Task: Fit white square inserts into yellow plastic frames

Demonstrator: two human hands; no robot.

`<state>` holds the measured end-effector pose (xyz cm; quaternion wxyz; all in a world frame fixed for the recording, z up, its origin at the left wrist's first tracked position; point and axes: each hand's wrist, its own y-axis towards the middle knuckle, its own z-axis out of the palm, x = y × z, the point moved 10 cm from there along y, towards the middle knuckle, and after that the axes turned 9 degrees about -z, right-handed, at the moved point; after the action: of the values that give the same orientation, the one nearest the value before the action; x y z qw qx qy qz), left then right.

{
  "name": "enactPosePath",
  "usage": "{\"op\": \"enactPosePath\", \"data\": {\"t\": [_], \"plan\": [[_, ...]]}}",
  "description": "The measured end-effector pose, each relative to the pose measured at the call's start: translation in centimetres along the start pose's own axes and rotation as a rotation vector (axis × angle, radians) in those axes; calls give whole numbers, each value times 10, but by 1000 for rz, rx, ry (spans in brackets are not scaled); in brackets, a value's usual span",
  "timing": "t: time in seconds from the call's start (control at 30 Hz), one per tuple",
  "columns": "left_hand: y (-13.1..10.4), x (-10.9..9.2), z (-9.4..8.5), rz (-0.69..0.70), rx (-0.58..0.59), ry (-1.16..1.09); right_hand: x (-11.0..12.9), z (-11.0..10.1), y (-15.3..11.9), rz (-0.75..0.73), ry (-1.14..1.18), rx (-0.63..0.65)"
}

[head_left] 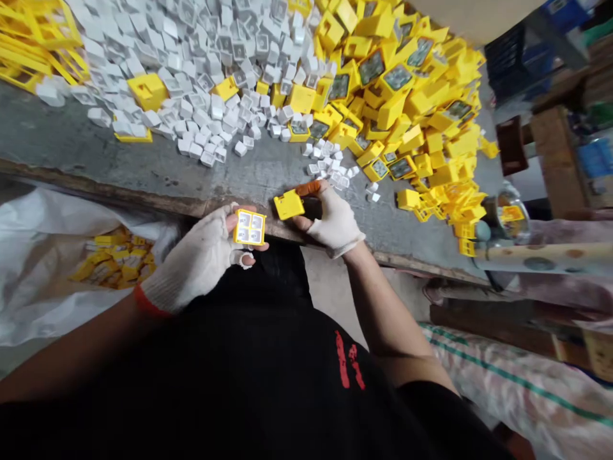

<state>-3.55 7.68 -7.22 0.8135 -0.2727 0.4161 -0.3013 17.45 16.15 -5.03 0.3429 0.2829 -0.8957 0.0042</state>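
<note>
My left hand (205, 246), in a white fingerless glove with a red cuff, grips a square yellow frame (249, 228) set with white cup-like pieces, their hollow sides facing me. Just to its right, at the table's front edge, my right hand (335, 220) wears a similar white glove. Between its thumb and fingers it holds a yellow plastic casing (288, 204), flat side up. The two yellow parts are close together but apart. Past my right hand lies a small cluster of white caps (330, 163).
Loose white caps (205, 83) cover the back left of the grey table (158, 176). Yellow casings (407, 96) heap at the back right, yellow frames (38, 38) at the far left. A white sack (52, 255) with yellow parts opens below left. Another person's arm (550, 259) shows at right.
</note>
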Motion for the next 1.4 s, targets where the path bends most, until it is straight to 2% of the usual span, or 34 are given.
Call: {"op": "enactPosePath", "data": {"t": [0.07,0.17,0.23,0.3,0.37,0.43,0.57,0.67,0.8,0.97,1.07,1.17,1.23,1.33,1.4], "plan": [[0,-1,1,1,-26,35,-5,-13,-7,73,-216,27],[0,0,-3,4,-71,35,-5,-31,-6,166,-418,31],[1,0,-5,9,-81,30,2,-31,-1,164,-513,44],[1,0,-4,11,-73,38,14,-19,7,108,-555,94],[0,0,-2,26,-51,31,26,-9,12,44,-536,129],[-1,0,1,50,-4,-4,42,-9,12,-38,-448,117],[1,4,8,89,136,-69,84,-30,1,-286,-175,27],[3,6,15,114,202,-70,106,-40,-8,-430,-114,13],[2,8,25,99,201,-24,111,-39,-13,-457,-137,14],[-2,9,32,92,149,-2,114,-42,-23,-540,-145,-56],[-3,11,34,104,126,31,111,-41,-26,-558,-177,-29],[-6,11,35,141,108,104,114,-37,-29,-577,-207,-22],[-10,6,33,209,82,207,120,-34,-33,-594,-236,-63],[-21,-11,31,406,-9,536,123,-23,-38,-540,-269,-124],[-29,-22,34,537,-83,767,116,-13,-38,-459,-212,-135]]}}
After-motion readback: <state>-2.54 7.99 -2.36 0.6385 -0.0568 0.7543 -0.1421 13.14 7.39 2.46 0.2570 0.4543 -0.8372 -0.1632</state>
